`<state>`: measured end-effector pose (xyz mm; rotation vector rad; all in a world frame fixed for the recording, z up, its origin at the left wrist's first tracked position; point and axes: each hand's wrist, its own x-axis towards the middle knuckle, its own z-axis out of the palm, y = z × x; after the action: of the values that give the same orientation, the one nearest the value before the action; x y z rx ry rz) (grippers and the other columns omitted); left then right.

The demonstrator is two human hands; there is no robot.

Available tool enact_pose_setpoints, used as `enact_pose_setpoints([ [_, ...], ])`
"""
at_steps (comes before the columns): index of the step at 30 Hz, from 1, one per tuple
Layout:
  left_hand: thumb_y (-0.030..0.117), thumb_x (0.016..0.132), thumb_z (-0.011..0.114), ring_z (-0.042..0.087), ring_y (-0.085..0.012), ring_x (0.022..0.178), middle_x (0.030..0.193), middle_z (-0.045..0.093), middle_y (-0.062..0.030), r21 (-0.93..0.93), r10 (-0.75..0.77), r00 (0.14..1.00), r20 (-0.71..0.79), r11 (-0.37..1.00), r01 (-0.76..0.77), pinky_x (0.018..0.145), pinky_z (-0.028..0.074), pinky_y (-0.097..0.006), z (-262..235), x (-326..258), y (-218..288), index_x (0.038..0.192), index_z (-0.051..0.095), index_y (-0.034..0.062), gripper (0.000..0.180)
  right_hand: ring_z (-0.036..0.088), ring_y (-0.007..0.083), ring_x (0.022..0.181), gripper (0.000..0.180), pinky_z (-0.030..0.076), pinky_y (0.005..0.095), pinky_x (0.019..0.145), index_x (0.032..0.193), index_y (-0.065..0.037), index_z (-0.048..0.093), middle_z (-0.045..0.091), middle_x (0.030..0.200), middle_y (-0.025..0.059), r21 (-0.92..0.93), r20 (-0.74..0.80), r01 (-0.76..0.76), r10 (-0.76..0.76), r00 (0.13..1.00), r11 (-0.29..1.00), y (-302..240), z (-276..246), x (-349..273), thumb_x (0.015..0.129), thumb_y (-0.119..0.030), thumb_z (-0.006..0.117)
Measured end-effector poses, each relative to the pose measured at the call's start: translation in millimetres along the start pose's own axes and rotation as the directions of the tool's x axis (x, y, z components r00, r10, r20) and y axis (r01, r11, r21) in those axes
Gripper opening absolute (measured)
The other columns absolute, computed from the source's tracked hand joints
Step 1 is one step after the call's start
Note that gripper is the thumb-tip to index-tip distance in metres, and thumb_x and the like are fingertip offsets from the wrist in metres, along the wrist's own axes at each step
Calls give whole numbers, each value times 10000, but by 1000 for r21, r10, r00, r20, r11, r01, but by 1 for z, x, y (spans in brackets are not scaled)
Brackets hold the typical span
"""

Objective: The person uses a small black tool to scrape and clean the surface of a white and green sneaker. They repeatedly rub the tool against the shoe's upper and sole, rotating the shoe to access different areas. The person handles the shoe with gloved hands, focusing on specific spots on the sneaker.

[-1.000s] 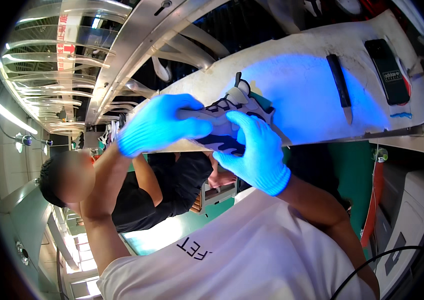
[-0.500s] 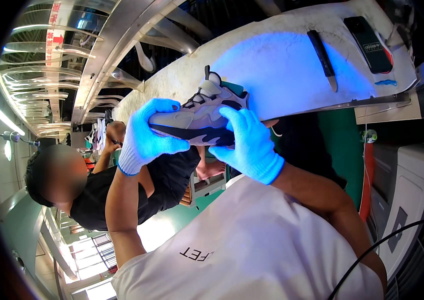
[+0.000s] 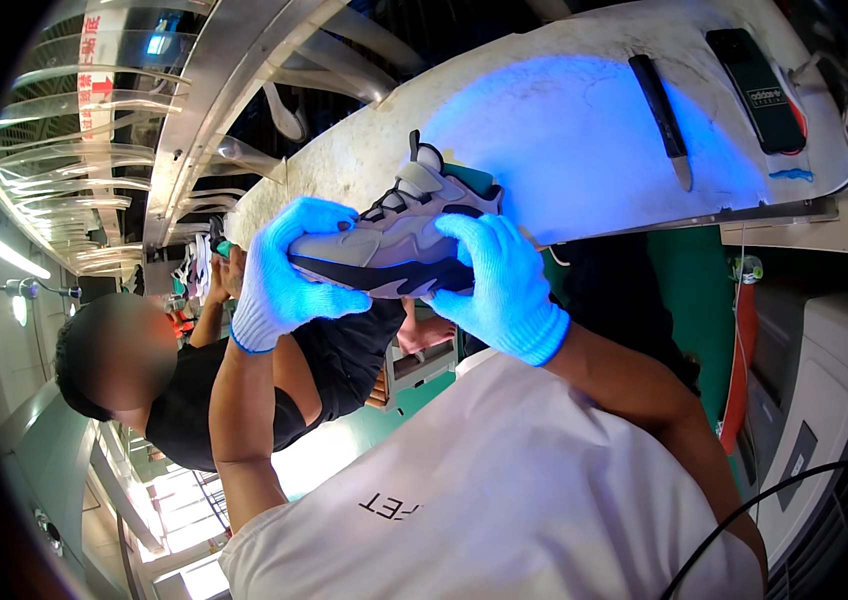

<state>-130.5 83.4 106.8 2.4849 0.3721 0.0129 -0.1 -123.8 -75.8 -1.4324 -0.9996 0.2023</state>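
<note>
Between my two gloved hands is a grey sneaker [image 3: 384, 235] with a black and grey sole, dark laces and a teal lining at the collar. Its toe points left and its side faces me. My left hand [image 3: 294, 265] wraps the toe end, fingers over the top and thumb along the sole. At the heel end, my right hand [image 3: 504, 285] grips the shoe with fingers on its side and thumb under the sole. Both knit gloves glow blue under the light. The shoe is held up at the near edge of the worktable [image 3: 334, 165].
A knife [image 3: 661, 120] with a black handle and a dark phone [image 3: 759, 90] lie on the right part of the table, beside a blue-lit patch. At left a co-worker in black [image 3: 234, 410] sits close by. A metal rack with clear curved tubes [image 3: 94, 150] stands at far left.
The shoe and both hands have barely moved; the toe has shifted slightly left. My view has turned a little, so the knife and phone appear farther right. The co-worker's hands have moved slightly.
</note>
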Motion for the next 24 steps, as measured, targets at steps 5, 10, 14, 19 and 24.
enact_pose_setpoints([
  [5,350,645,1045,717,-258,1251,1342,739,-156,-122,-157,984,87,978,167,1102,544,-387,-11,2,3,1335,705,-8,849,664,316,986,847,580,463,832,1439,-114,610,635,1155,125,23,66,-108,107,992,994,-4,2,9,695,-210,1003],
  [10,492,743,947,726,-278,1247,1307,767,-209,-84,-425,861,279,883,462,1107,536,-380,-27,17,14,1472,635,-89,984,668,351,1055,895,592,472,845,1468,-99,569,630,1162,148,-98,140,-44,57,989,994,-6,8,11,706,-268,1009],
  [14,539,765,958,816,-272,1050,1128,816,-222,506,-534,708,462,815,284,970,612,-378,-7,44,15,1444,627,-82,978,666,345,1064,911,598,457,810,1476,-91,551,619,1149,144,-179,220,78,-37,975,981,-8,21,9,721,-315,1010],
  [19,452,754,1016,810,-186,735,932,829,-132,346,-623,625,471,782,518,732,634,-316,8,65,22,1410,621,-7,893,663,331,1051,897,601,453,777,1464,-103,552,610,1118,128,-193,166,33,-1,986,981,-5,25,15,728,-339,1009],
  [24,488,709,1002,829,-226,803,998,826,-170,340,-572,685,452,820,460,796,648,-352,9,62,10,1378,658,-12,903,675,337,1031,896,602,459,763,1471,-106,558,614,1106,131,-185,159,20,10,987,982,-6,27,15,730,-333,1007],
])
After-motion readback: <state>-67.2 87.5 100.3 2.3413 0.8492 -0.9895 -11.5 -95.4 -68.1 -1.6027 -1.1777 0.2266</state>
